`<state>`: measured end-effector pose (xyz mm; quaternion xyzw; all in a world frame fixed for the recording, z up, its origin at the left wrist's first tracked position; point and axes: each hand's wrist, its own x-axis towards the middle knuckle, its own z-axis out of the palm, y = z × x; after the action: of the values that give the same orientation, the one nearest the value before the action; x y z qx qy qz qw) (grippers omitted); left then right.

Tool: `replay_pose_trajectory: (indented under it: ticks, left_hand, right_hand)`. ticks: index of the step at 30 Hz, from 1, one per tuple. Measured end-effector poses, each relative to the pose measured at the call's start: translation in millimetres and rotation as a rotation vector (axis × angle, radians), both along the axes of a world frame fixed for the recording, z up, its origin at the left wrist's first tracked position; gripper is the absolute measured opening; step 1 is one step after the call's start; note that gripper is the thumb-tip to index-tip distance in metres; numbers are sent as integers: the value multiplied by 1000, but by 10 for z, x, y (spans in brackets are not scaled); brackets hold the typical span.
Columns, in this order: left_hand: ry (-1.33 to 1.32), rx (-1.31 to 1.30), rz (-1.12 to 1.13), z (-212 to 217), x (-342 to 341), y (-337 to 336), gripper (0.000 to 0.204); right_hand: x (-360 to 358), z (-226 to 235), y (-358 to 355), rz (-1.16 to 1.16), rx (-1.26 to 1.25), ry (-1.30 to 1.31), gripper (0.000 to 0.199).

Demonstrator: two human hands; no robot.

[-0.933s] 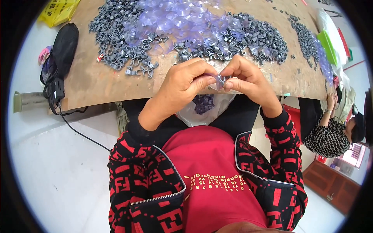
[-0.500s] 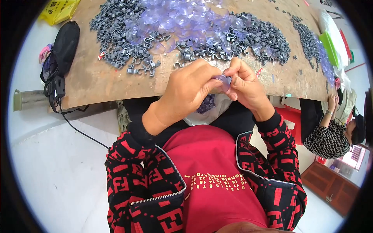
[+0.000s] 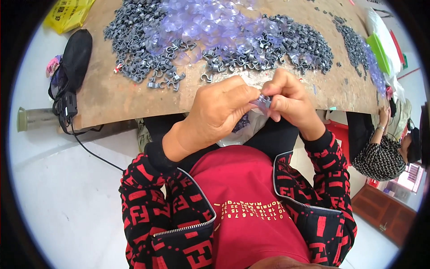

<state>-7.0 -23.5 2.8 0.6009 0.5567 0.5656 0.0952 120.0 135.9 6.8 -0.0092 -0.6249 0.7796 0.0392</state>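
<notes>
1. Slippage looks possible: only your fingertips hold the clear purple suction cup [image 3: 260, 103] and grey clip [image 3: 268, 102], so uneven pressure could flick either away
2. Cup is pinched in your left hand [image 3: 217, 107], at the fingertips' right
3. Clip is pinched in your right hand [image 3: 293, 101], near the table's [image 3: 130, 104] near edge

bright light, soft shadows, bent edges, black rim
</notes>
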Motion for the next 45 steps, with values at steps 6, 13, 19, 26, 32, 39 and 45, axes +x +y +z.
replay_pose_trajectory:
  ticks: [6,13,19,26,32,39,45]
  left_hand:
    - [315,114,171,-59,35,39,23]
    - [-274,-363,-209,152,-143,17,9]
    - [-818,-695,-542,122,-232,50,12]
    - [5,-206,-143,54,-32,77,10]
    - [154,-147,-58,21,-39,54,8]
    - [-740,-809,-697,49,-295,157,13]
    - [-231,-442,-386,36,-124,115,10]
  right_hand:
    - [-17,-67,-61,15,-380,-41,15]
    - [-52,199,108,27,177,24,22]
    - [-83,390,159,259,502,-74,30]
    - [81,-174,45,48,-237,-102,24]
    - [28,-27,61,22,83,-4,27]
    - [-88,380,156,379,691,-27,26]
    - [63,-53,124,165,12,-158,28]
